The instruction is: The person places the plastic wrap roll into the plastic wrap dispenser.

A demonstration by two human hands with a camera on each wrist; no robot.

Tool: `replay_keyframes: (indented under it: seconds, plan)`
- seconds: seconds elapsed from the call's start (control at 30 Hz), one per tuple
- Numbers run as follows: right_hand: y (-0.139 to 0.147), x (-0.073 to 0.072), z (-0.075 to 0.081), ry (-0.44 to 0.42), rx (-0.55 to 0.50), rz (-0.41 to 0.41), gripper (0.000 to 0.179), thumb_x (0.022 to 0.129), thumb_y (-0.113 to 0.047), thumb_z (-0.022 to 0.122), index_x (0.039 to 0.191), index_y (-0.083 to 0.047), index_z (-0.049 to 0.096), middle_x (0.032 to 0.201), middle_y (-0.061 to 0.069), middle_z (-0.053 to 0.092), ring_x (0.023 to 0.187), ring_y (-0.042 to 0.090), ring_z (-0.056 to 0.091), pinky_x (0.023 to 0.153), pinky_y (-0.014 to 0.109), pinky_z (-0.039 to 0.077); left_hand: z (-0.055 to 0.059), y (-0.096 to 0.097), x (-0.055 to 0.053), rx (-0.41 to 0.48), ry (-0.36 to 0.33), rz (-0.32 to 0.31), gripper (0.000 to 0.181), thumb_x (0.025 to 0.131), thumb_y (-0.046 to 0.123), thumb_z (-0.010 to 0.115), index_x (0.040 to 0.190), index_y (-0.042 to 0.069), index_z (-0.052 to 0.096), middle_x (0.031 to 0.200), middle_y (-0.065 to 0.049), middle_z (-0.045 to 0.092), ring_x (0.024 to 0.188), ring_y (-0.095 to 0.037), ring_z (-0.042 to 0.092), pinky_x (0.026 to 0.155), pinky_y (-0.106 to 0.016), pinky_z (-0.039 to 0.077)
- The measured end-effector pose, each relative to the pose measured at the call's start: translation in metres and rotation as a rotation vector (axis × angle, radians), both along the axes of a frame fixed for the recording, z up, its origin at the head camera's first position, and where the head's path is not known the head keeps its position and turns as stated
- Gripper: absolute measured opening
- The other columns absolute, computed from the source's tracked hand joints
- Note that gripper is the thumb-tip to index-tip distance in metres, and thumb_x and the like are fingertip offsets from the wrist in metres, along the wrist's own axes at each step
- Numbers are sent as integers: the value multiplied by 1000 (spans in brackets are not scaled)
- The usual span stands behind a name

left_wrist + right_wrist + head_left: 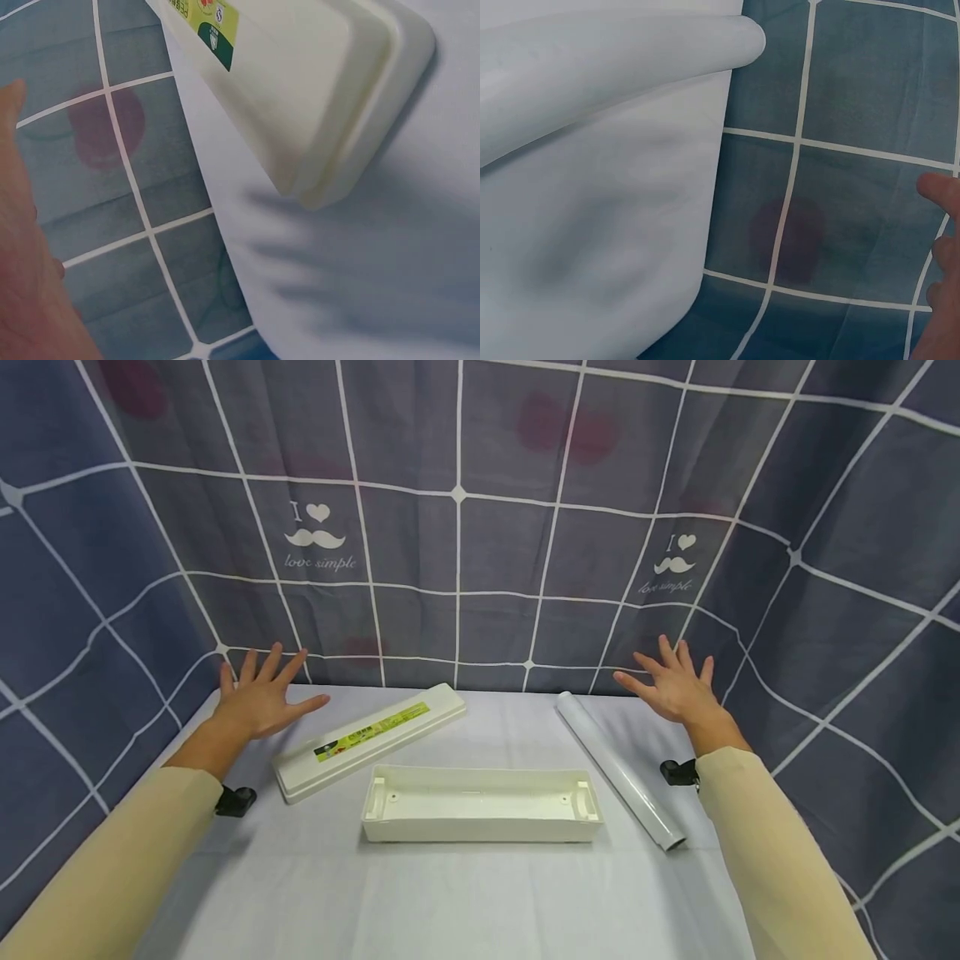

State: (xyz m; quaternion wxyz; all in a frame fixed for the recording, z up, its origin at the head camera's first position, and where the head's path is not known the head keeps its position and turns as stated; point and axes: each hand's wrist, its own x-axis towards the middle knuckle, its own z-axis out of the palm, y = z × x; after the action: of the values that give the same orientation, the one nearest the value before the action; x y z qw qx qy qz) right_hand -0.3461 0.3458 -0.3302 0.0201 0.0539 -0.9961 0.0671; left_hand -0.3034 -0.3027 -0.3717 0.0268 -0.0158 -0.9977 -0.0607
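Raised above the table at the left, my left hand [258, 700] has its fingers spread and holds nothing. Nearest to it lies a long white lid [375, 739] with a green and yellow label, set at a slant. Across from it my right hand [678, 689] is also lifted, fingers apart, with nothing in it. A white roll of plastic film [618, 768] lies slanted below and to the left of that hand. Between lid and roll sits a long white open box [480, 831], its hollow inside facing up. In the left wrist view, one end of the lid [300, 90] shows close.
A white cloth covers the table [465, 902]. Dark grid-patterned curtains [495, 543] enclose it at the back and both sides. Each wrist wears a small black camera, such as the one on the left [236, 802].
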Motion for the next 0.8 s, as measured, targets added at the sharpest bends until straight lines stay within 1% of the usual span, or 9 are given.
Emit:
replay_keyframes:
  seconds: [0.27,0.53,0.7,0.8]
  plan:
    - [0,-1,0,1,-6,-9,100,92,-86,29,163,-17,26,170,16,-19,154,47,-21,110,78,-24,-3,-1,-1,-4,1,11,112,84,92,36,166,25,-2,170,-24,-10,151,-58,-13,113,-75,-23]
    - [-1,0,-1,4,0,-2,100,91,-87,29,163,-18,27,170,17,-19,154,50,-18,111,80,-20,-4,-1,1,-9,5,11,113,84,92,36,166,23,0,170,-23,-11,151,-58,-11,113,-75,-23]
    - [-3,1,-1,12,-1,-4,100,91,-87,29,163,-17,26,170,18,-18,154,50,-19,110,79,-22,-5,-2,2,-6,17,11,112,84,91,37,166,25,-1,170,-22,-13,152,-57,-13,112,-75,-25]
    - [-5,2,0,28,2,-4,100,91,-87,29,163,-18,27,171,18,-16,154,50,-18,111,80,-20,-6,-3,2,2,31,10,112,84,91,38,166,26,0,170,-21,-13,152,-56,-14,112,-74,-26]
